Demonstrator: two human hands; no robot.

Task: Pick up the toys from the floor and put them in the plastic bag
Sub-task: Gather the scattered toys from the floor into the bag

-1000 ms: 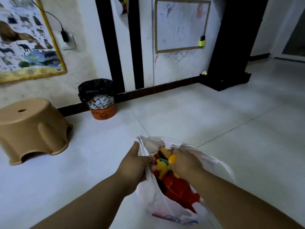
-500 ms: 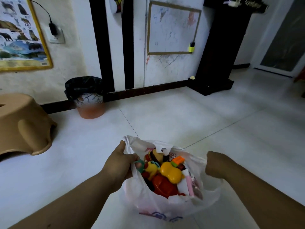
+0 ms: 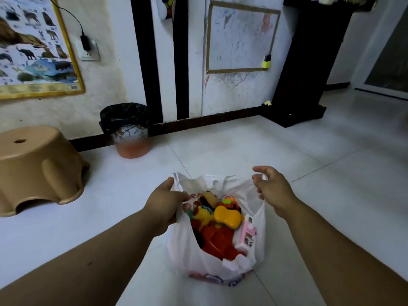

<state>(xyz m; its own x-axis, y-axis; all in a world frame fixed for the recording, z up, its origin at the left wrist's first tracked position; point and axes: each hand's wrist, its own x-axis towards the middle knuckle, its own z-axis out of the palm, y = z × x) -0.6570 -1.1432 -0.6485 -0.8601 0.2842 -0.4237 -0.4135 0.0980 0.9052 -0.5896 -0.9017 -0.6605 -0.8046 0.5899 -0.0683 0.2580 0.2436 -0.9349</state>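
Plastic bag (image 3: 187, 250) sits on floor (image 3: 242, 151) between the forearms, left hand (image 3: 167, 203) gripping its left rim, right hand (image 3: 273, 191) pinching the right handle mostly hidden behind curled fingers, toys (image 3: 226, 217) piled inside, lower ones buried, bag print blurred.

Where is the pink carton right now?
Head view: the pink carton sits inside the plastic bag, against its right wall, beside the yellow toy and below the right hand.
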